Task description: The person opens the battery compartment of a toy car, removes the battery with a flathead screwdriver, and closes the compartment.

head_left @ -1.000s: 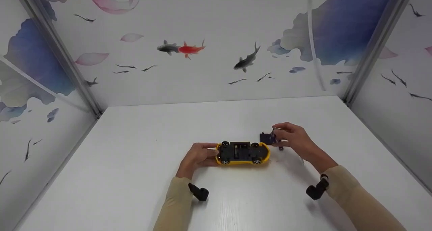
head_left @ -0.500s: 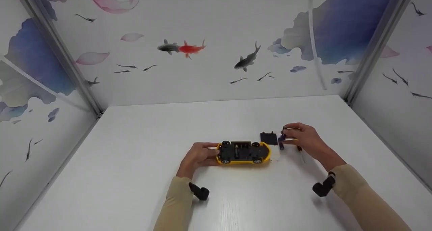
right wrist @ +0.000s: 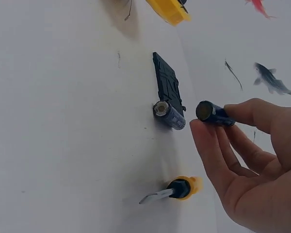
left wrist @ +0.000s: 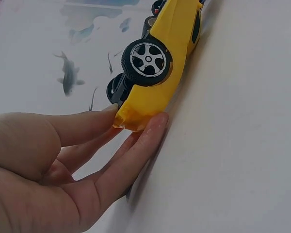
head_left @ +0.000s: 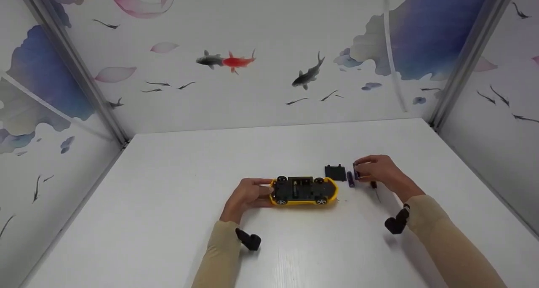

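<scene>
A yellow toy car [head_left: 303, 191] lies wheels up, its black underside showing an open compartment. My left hand [head_left: 248, 194] grips the car's left end, thumb on the underside and fingers beneath the yellow body [left wrist: 145, 104]. Between thumb and fingertips, my right hand [head_left: 376, 170] pinches a dark blue battery [right wrist: 213, 114], one end of it facing the right wrist camera. A second battery [head_left: 350, 179] lies on the table just left of that hand. Beside this battery is a flat black cover [head_left: 335, 172] with small tabs, behind the car's right end.
A screwdriver [right wrist: 177, 190] with a yellow and black handle lies near the right hand; in the head view that hand partly covers it. The white table [head_left: 168, 220] meets printed walls [head_left: 269, 102] at the back and sides.
My right hand has moved right, away from the black cover, carrying the battery, then slightly down past the second battery. The left hand and the car have stayed in place.
</scene>
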{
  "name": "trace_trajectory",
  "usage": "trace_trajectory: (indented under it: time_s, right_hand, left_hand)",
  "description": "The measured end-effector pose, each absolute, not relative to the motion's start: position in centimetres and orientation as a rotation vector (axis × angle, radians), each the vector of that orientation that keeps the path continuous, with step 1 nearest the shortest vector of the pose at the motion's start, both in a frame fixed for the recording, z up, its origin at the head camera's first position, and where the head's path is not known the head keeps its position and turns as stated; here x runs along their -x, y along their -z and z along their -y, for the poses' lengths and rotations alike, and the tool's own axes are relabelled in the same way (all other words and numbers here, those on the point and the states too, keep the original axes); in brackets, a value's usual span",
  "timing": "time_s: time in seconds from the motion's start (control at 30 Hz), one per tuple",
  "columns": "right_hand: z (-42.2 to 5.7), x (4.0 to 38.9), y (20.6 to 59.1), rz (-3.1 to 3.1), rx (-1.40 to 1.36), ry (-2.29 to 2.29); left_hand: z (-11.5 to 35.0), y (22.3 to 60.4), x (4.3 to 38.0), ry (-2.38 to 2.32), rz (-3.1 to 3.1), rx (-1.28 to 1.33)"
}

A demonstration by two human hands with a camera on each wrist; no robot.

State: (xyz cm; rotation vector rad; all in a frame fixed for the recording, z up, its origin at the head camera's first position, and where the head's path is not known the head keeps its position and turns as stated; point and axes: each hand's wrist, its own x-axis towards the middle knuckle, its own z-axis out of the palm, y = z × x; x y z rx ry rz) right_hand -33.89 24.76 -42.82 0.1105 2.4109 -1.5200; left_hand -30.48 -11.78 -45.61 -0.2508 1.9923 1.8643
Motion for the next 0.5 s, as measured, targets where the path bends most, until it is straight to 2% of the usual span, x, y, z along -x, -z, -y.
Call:
trace_trajectory:
  time_s: [0.5]
  right_hand:
    - [-23.6,34.7,43.0,-2.608,-0.208,1.139]
  left_hand:
    - [11.8,45.4,30.3,-1.865,-1.984,0.248]
